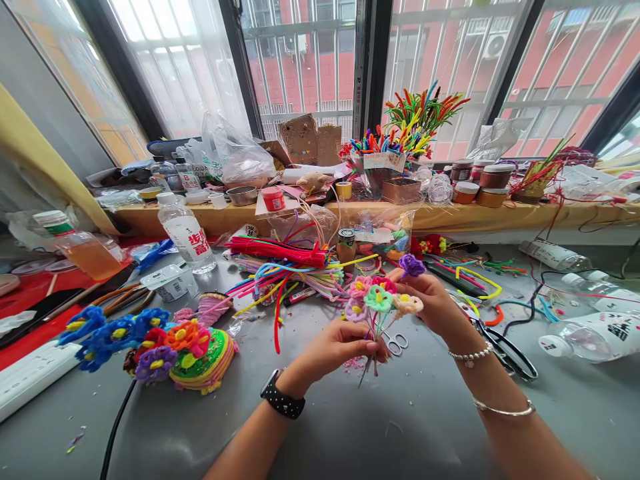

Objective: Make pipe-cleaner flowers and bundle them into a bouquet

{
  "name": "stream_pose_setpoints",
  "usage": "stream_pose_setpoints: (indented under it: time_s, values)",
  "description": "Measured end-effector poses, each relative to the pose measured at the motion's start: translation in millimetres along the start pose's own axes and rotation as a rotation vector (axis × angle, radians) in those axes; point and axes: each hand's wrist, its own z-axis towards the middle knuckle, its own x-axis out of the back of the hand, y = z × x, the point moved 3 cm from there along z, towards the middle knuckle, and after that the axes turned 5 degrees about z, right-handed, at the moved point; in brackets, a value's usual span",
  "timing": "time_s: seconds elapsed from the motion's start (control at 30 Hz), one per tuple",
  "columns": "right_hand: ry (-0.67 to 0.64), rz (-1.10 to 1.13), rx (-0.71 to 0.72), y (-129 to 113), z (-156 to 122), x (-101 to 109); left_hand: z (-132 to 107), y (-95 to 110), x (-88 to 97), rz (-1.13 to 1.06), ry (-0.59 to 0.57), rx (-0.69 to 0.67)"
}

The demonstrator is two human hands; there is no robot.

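Observation:
My left hand [336, 348] is closed round the stems of a small bunch of pipe-cleaner flowers [379, 298] in pink, green, cream and lilac, held above the grey table [350, 427]. My right hand [434, 301] pinches a purple pipe-cleaner flower [412, 265] at the top right of the bunch. A black watch sits on my left wrist, bracelets on my right.
Loose coloured pipe cleaners [285, 267] lie behind the hands. Small scissors [397, 343] and larger black scissors [505, 350] lie near my right arm. A finished flower basket [193, 353] with blue flowers [107, 330] stands left. Water bottles [186, 233], jars and clutter line the window sill.

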Motion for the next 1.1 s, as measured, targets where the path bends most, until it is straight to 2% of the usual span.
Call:
stream_pose_setpoints:
  time_s: [0.2,0.37,0.53,0.77,0.93,1.1]
  values:
    - [0.017,0.024,-0.046,3,2,-4,2,-8,0.6,0.007,0.010,0.019]
    - [-0.028,-0.097,0.072,-7,4,-11,3,-11,0.6,0.008,0.022,0.046]
    - [0.015,-0.167,0.183,-12,3,-15,3,-10,0.4,-0.001,0.042,0.052]
    - [0.019,-0.194,0.208,-14,2,-15,4,-12,0.0,-0.005,0.024,0.036]
    - [-0.028,-0.271,0.149,-12,1,-12,4,-12,-0.4,0.016,0.013,0.034]
    - [-0.002,-0.294,0.148,-19,0,-7,4,-12,-0.7,0.015,0.017,0.063]
